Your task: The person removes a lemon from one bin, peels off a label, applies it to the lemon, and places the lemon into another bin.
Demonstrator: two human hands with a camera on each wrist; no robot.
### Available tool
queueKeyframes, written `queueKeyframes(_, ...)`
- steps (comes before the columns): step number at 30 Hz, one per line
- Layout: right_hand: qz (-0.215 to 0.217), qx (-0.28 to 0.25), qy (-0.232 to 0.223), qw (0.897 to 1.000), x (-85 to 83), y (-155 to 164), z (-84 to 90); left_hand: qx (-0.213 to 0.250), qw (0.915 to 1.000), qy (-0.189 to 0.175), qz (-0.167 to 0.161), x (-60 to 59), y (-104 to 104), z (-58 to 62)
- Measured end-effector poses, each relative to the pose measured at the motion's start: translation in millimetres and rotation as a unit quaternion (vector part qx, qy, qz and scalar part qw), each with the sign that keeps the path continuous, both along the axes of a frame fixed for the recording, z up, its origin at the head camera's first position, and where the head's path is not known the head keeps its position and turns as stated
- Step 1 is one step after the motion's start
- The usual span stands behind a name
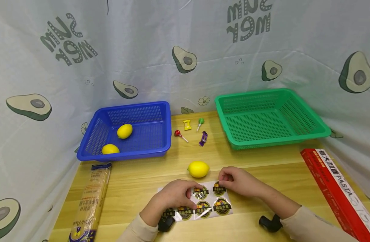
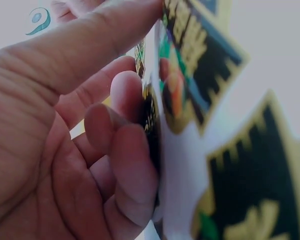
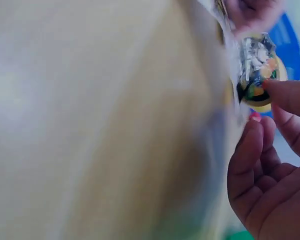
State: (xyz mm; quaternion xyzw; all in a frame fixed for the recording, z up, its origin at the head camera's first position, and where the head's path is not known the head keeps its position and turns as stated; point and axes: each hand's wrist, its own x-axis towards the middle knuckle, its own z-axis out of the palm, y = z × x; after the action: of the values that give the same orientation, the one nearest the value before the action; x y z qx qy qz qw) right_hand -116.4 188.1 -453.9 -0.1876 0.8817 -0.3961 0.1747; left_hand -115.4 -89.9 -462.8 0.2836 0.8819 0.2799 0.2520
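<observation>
A white sheet of round black-and-gold fruit stickers (image 1: 228,202) lies on the table. My left hand (image 1: 178,195) rests on it, thumb and index finger spread apart and touching its surface. In the left wrist view, the other fingers of the left hand (image 2: 115,145) bend loosely against the sheet (image 2: 182,155). At the sheet's far right corner, my right hand (image 1: 240,181) pinches the edge of one round sticker (image 1: 219,190). The right wrist view shows this sticker (image 3: 257,70) tilted up from the sheet, at the thumb tip. A yellow lemon (image 1: 198,169) lies just beyond the sheet.
A blue basket (image 1: 148,155) with two lemons stands back left, a green basket (image 1: 275,139) back right. Between them lie two lollipops (image 1: 177,133) and two wrapped candies (image 1: 204,138). A pasta bag (image 1: 92,198) lies left, a red pasta box (image 1: 333,191) right.
</observation>
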Motion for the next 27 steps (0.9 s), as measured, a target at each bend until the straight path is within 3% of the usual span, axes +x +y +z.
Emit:
queueKeyframes(5, -0.024, -0.049, -0.013, 0.998, -0.7, 0.7, 14.1, -0.008, 0.9999, 0.01, -0.005, -0.6, -0.1, 0.0)
queueKeyframes(11, 0.001, -0.05, 0.013, 0.999, 2.6, -7.3, 24.5, -0.004, 0.9998, 0.018, -0.002, 1.0, -0.7, 2.3)
queueKeyframes(15, 0.026, -0.058, 0.03, 0.998, 4.9, -12.3, 24.9, 0.088, 0.9952, -0.002, 0.043, 4.6, 1.9, 6.5)
queueKeyframes(18, 0.041, -0.07, 0.035, 0.996, 6.1, -16.8, 23.9, 0.188, 0.9789, -0.016, 0.078, 8.1, 7.1, 8.9)
queueKeyframes(20, 0.046, -0.08, 0.04, 0.995, 6.9, -20.5, 23.3, 0.231, 0.9688, -0.015, 0.09, 10.8, 10.9, 10.3)
queueKeyframes(23, 0.049, -0.095, 0.046, 0.993, 8.3, -25.5, 23.5, 0.26, 0.9607, -0.01, 0.096, 14.0, 14.5, 11.1)
queueKeyframes(27, 0.037, -0.1, 0.042, 0.993, 9.4, -27.4, 24.7, 0.263, 0.9571, -0.002, 0.121, 15.8, 16.1, 9.4)
